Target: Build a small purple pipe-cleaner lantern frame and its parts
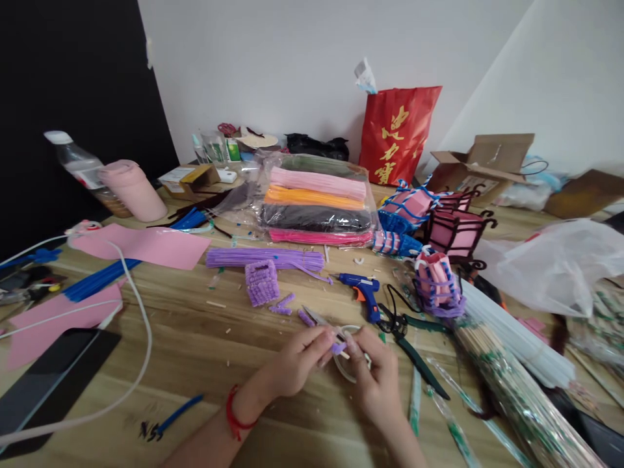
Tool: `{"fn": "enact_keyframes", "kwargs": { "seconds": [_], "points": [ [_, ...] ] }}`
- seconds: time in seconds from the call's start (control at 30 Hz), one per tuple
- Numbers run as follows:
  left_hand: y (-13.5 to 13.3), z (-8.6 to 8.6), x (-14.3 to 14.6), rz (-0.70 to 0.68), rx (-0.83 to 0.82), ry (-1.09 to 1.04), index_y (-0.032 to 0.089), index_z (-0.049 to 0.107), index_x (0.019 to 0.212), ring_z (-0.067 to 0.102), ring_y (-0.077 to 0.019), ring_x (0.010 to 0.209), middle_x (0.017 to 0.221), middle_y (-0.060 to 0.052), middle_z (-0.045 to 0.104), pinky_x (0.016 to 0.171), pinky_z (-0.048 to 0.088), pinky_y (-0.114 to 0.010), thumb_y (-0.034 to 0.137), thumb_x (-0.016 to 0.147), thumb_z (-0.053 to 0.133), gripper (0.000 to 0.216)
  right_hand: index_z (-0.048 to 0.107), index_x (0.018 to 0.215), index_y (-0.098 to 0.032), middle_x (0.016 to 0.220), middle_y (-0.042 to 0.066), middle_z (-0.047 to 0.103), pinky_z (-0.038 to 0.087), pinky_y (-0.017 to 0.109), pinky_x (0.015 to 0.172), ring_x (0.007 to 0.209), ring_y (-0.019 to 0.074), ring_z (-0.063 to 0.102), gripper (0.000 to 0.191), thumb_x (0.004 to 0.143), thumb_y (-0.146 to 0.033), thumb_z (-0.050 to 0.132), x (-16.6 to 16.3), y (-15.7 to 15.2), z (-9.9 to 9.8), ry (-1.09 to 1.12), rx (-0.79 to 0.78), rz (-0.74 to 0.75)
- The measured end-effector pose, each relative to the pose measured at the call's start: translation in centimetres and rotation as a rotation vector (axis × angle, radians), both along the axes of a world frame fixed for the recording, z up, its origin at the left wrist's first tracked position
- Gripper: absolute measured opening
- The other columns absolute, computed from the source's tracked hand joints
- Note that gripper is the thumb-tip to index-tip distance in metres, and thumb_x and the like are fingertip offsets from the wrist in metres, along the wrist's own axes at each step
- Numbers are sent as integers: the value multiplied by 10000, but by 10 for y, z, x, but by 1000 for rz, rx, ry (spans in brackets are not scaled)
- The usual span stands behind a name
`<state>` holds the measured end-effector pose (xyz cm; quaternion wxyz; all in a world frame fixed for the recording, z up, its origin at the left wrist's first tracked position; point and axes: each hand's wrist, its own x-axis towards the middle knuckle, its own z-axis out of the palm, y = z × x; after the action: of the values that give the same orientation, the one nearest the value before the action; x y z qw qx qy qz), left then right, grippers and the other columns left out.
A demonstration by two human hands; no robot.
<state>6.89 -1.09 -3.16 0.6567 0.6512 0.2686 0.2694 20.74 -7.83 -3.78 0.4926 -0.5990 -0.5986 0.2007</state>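
My left hand [305,357], with a red cord at its wrist, pinches a short purple pipe cleaner piece [337,348]. My right hand [376,374] is closed at the same piece, thumb and finger meeting the left fingertips. Scissors [314,316] with pale handles show beneath and between the hands, blades pointing away to the left; the hands partly hide them. Just beyond lie cut purple pieces [283,304] and a small purple fuzzy box-like form [262,283]. Behind them is a bundle of purple pipe cleaners [263,258].
A blue glue gun [363,292] and dark-handled pliers [414,351] lie right of the hands. Finished pink lanterns [453,231] stand farther right, near wrapped sticks [526,390]. A bag of coloured pipe cleaners [316,214] lies behind. A phone [53,370] and white cable [146,338] are left.
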Motion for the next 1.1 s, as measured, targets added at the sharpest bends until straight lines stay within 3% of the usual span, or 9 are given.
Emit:
{"fn": "enact_keyframes", "kwargs": {
  "seconds": [0.13, 0.27, 0.37, 0.47, 0.57, 0.67, 0.83, 0.97, 1.1],
  "points": [
    [3, -9, 5, 222, -114, -88, 206, 362, 597, 370, -108, 500, 537, 50, 364, 511, 332, -239, 499, 891, 322, 417, 486, 681, -189, 647, -5, 495, 353, 240, 574, 611, 136, 466, 281, 930, -265, 379, -29, 1, -8, 235, -85, 63],
    [10, -16, 4, 423, 207, 114, 204, 384, 630, 394, -125, 562, 583, 41, 379, 555, 324, -249, 359, 905, 346, 318, 525, 744, -186, 703, 13, 550, 367, 244, 618, 663, 146, 502, 246, 929, -228, 369, -40, -1, -9, 178, -85, 117],
    [14, -18, 1, 398, 507, 275, 198, 396, 629, 425, -144, 637, 635, 15, 428, 603, 319, -267, 261, 897, 359, 278, 479, 669, -189, 639, -1, 509, 336, 241, 584, 617, 138, 479, 267, 918, -199, 383, -30, -2, -6, 43, -47, 94],
    [13, -16, -1, 268, 629, 314, 193, 417, 640, 442, -156, 683, 677, -7, 474, 642, 330, -280, 226, 895, 364, 262, 408, 618, -196, 588, -24, 420, 282, 243, 531, 552, 126, 413, 283, 900, -192, 417, -10, 0, -3, -99, 36, -37],
    [8, -10, -2, 135, 536, 226, 194, 408, 623, 438, -152, 682, 670, -5, 467, 652, 341, -276, 250, 899, 372, 285, 392, 606, -199, 578, -32, 400, 279, 244, 532, 541, 123, 389, 293, 896, -204, 435, 6, 3, -3, -138, 91, -165],
    [2, -6, -3, 77, 225, 91, 196, 409, 639, 397, -129, 603, 620, 20, 411, 578, 334, -249, 324, 912, 363, 305, 402, 591, -199, 558, -37, 404, 296, 238, 526, 528, 119, 392, 321, 907, -247, 428, 4, 8, -4, -22, 49, -188],
    [-1, -10, 5, 269, -101, -116, 199, 361, 590, 330, -107, 527, 553, 51, 339, 534, 324, -234, 460, 887, 364, 395, 404, 605, -198, 548, -40, 412, 305, 228, 489, 502, 111, 396, 325, 923, -263, 378, -35, 6, -15, 101, -30, -139],
    [-2, -10, 12, 477, 12, 10, 195, 405, 609, 344, -114, 543, 570, 47, 354, 527, 317, -232, 441, 869, 404, 358, 401, 627, -200, 560, -36, 408, 303, 232, 495, 502, 109, 410, 293, 916, -170, 361, -53, -2, -22, -1, 78, -186],
    [-1, -4, 8, 431, 338, 149, 198, 402, 601, 402, -142, 623, 606, 18, 410, 591, 330, -252, 319, 882, 403, 306, 417, 643, -200, 572, -32, 386, 267, 258, 507, 512, 117, 385, 258, 877, -93, 404, -40, -4, -19, -170, 241, -187]
  ]
}}
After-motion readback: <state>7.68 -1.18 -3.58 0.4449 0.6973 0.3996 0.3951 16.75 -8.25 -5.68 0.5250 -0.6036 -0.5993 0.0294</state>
